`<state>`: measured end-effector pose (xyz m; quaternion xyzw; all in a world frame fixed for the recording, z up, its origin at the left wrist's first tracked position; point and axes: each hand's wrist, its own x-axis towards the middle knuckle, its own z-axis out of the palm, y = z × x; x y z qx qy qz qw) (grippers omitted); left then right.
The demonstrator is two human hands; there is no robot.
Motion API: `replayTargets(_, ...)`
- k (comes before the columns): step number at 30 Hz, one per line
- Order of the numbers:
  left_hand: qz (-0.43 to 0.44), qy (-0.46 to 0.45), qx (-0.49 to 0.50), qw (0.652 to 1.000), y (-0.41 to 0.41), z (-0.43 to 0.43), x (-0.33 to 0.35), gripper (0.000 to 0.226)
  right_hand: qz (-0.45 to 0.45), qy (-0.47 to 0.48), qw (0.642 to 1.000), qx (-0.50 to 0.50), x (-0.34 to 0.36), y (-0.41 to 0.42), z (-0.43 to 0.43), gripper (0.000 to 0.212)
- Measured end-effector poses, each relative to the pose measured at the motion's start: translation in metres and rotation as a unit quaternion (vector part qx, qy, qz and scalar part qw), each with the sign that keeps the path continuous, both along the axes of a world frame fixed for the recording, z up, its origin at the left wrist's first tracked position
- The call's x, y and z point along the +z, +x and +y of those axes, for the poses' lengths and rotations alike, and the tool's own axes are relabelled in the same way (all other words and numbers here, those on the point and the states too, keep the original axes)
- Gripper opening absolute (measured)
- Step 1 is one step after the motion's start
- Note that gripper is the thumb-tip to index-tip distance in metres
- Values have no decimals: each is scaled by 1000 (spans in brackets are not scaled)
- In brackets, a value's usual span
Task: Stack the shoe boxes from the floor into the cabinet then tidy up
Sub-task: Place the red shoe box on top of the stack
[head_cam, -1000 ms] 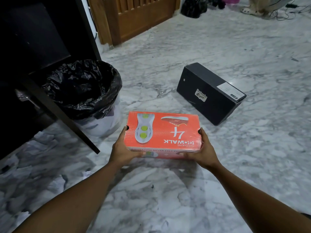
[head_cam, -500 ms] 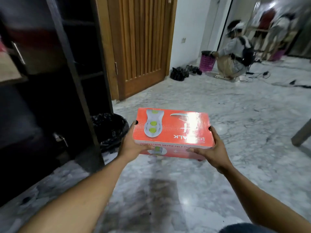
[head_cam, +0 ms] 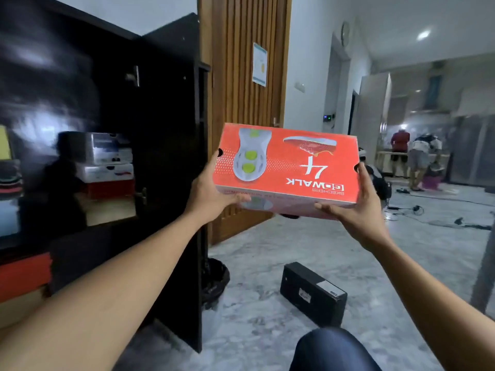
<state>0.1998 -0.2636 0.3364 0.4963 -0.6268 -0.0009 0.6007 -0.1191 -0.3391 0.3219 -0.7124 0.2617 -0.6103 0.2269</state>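
Since the frame half a second earlier, we had lifted the orange shoe box (head_cam: 289, 164) higher, and the view had swung up toward the cabinet (head_cam: 166, 129). Our left hand (head_cam: 207, 194) gripped the box's left end, with the thumb at the lid edge and the fingers underneath. Our right hand (head_cam: 359, 210) gripped the right end the same way. The box was in the air, lid up, just right of the open cabinet and in front of the wooden door (head_cam: 241, 76). Stacked boxes (head_cam: 107, 162) sat on a cabinet shelf, blurred. A black shoe box (head_cam: 312, 293) lay on the floor below.
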Motion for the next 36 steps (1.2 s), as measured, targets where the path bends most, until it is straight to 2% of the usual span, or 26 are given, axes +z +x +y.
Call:
replayTargets(5, -33, -52, 97, 993, 42, 80, 54, 126, -22, -73, 995, 68, 51, 52, 41, 130)
replayTargets(9, -50, -81, 190, 977, 86, 148, 80, 120, -18, -100, 983, 150, 82, 116, 65, 123)
replayTargets(13, -39, -82, 257, 962, 123, 218, 94, 120, -3, -124, 962, 242, 108, 185, 86, 106)
replayTargets(16, -19, -77, 309, 948, 149, 259, 99, 114, 4, -103, 952, 288, 120, 239, 101, 118)
replayTargets(17, -16, -79, 325, 942, 156, 269, 100, 113, 3, -99, 950, 297, 123, 256, 105, 116)
replayTargets(20, -2, -80, 367, 927, 178, 290, 104, 110, 0, -87, 941, 326, 130, 307, 112, 90)
replayTargets(24, -11, -57, 455, 889, 209, 305, 127, 118, -38, -22, 937, 346, 137, 380, 109, 97)
replayTargets(26, -43, -48, 514, 855, 230, 307, 144, 128, -48, -8, 940, 338, 140, 417, 104, 96)
replayTargets(28, -65, -39, 563, 823, 251, 306, 158, 129, -62, -6, 941, 332, 145, 455, 97, 98)
replayTargets(32, -81, -47, 613, 785, 296, 300, 171, 120, -77, 6, 918, 388, 153, 523, 89, 65)
replayTargets(36, -47, -45, 661, 748, 347, 303, 169, 114, -88, 32, 904, 417, 155, 589, 86, 70)
